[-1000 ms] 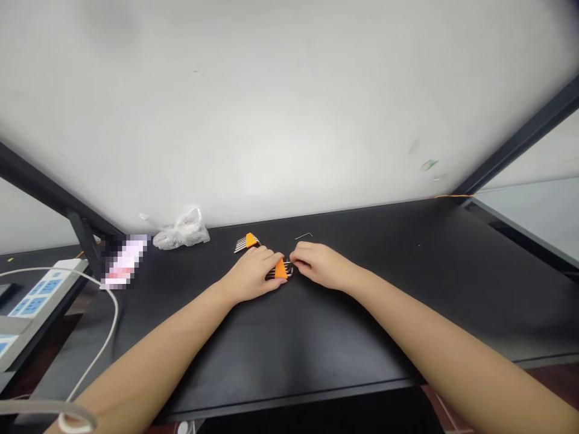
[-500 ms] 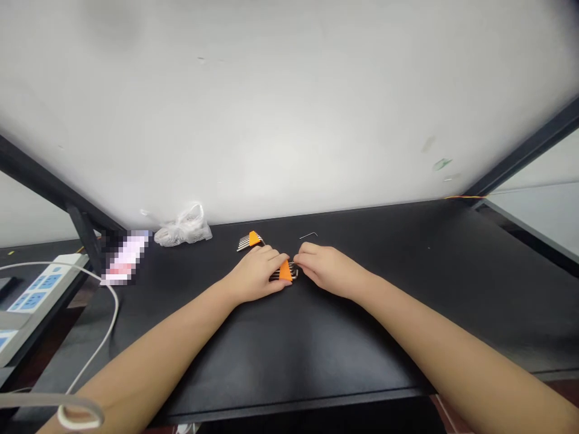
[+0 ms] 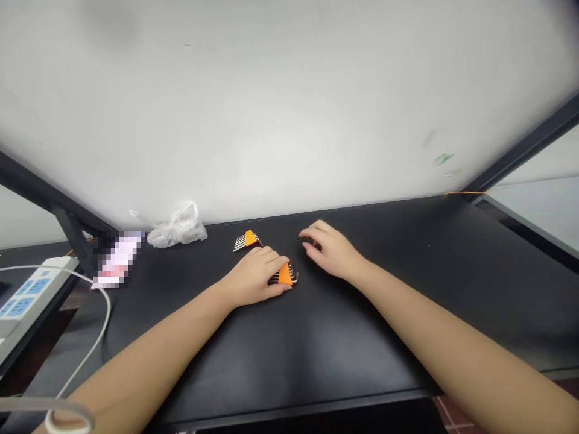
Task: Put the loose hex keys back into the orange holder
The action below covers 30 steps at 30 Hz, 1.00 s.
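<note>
My left hand (image 3: 256, 276) is closed around an orange holder (image 3: 285, 274) of hex keys, gripping it between thumb and fingers just above the black tabletop or on it. Bent ends of several metal keys stick out to the right of the holder. My right hand (image 3: 332, 248) is farther back and to the right, thumb and fingers apart. At its fingertips a tiny bit of a thin loose hex key (image 3: 299, 236) shows; the hand hides the rest. Behind my left hand lies a second orange hex key holder (image 3: 251, 238) with several silver keys fanned out.
A crumpled clear plastic bag (image 3: 178, 228) lies by the wall, beside a pixelated flat item (image 3: 118, 259). On the left are a white power strip (image 3: 34, 295) and a looping white cable (image 3: 97, 337). Dark metal frame bars (image 3: 520, 147) slant at both sides.
My right hand has left the hex key holder and moved back and right, over the loose hex key. My left hand still grips the holder. The view has shifted slightly.
</note>
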Each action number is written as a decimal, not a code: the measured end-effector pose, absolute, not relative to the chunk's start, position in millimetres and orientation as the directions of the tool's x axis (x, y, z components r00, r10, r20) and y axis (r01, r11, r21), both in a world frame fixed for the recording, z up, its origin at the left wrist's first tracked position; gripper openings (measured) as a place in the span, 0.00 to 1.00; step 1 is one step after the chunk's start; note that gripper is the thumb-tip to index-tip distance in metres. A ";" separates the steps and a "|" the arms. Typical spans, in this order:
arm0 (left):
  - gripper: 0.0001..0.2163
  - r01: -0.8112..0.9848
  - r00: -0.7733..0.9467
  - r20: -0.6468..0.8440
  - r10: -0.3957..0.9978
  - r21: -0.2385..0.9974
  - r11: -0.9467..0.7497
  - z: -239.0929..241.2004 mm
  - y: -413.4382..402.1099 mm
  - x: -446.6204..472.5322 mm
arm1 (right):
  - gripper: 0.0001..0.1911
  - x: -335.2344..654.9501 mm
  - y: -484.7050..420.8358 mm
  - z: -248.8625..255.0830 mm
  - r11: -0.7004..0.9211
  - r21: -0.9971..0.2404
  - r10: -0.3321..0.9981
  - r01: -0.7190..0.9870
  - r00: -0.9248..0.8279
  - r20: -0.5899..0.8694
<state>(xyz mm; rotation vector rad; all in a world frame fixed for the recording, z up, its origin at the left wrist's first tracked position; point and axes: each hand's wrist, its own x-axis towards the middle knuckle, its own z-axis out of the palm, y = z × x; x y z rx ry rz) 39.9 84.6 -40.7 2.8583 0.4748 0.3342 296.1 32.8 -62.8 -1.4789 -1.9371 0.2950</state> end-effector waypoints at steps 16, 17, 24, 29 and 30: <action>0.19 0.304 0.914 0.192 0.357 0.256 -0.917 -40.6 84.7 39.8 | 0.08 286.2 14.3 -40.2 0.285 -0.320 0.958 0.903 -0.259 0.123; 0.18 0.307 0.914 0.189 0.360 0.258 -0.916 -40.2 84.5 40.0 | 0.07 283.4 12.4 -37.9 0.319 -0.364 0.948 0.875 -0.294 0.124; 0.14 0.306 0.915 0.184 0.361 0.268 -0.913 -38.4 84.2 41.4 | 0.06 275.8 8.7 -35.7 0.471 -0.440 0.882 0.764 -0.420 0.215; 0.14 0.295 0.918 0.185 0.350 0.271 -0.916 -38.7 84.7 41.7 | 0.08 276.8 7.8 -36.5 0.504 -0.368 0.863 0.781 -0.444 0.239; 0.14 0.292 0.919 0.186 0.348 0.273 -0.917 -38.7 84.8 41.6 | 0.08 276.5 7.4 -36.2 0.508 -0.340 0.860 0.791 -0.449 0.242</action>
